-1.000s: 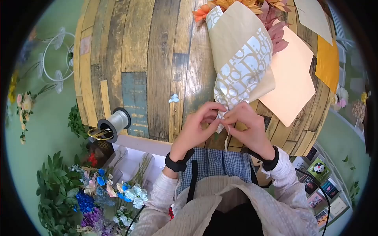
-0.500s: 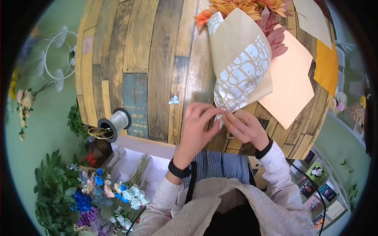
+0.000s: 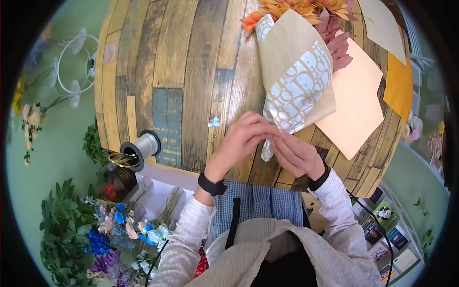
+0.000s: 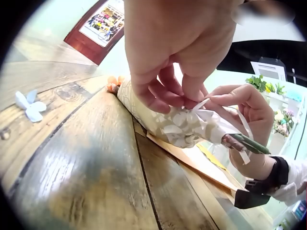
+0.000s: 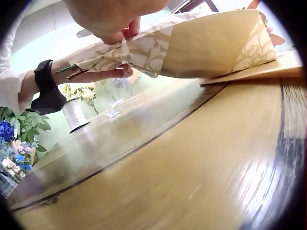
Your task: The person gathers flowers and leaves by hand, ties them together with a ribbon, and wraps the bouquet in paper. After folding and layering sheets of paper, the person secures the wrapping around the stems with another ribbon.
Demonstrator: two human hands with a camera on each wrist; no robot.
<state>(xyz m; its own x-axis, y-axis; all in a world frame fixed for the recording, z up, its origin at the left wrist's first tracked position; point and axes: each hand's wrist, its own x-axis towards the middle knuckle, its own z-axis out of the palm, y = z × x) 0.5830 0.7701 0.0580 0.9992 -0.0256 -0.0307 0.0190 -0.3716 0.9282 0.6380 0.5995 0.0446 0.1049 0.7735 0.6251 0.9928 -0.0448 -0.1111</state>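
Note:
A bouquet in tan paper with white lettering (image 3: 299,81) lies on the wooden table, orange flowers (image 3: 287,8) at its top end. Both hands meet at its narrow lower end. The left hand (image 3: 242,141) has thumb and fingers together on the thin white ribbon there. From the other side the right hand (image 3: 297,155) pinches the ribbon (image 4: 245,125), seen best in the left wrist view. Green and brown stems (image 4: 252,143) stick out of the paper below the hands. In the right wrist view the ribbon (image 5: 124,50) wraps around the gathered paper (image 5: 108,56).
A spool of white ribbon (image 3: 146,145) with gold-handled scissors (image 3: 122,160) stands at the table's left front edge. A small pale blue flower (image 3: 214,122) lies left of the hands. Peach paper (image 3: 351,103) and orange paper (image 3: 397,86) lie to the right. Artificial flowers (image 3: 112,234) fill the lower left.
The left hand has shifted and turned over the bouquet's lower end, its fingers now closer to the right hand's. The loose ribbon tail seen hanging below the hands earlier no longer shows in the head view.

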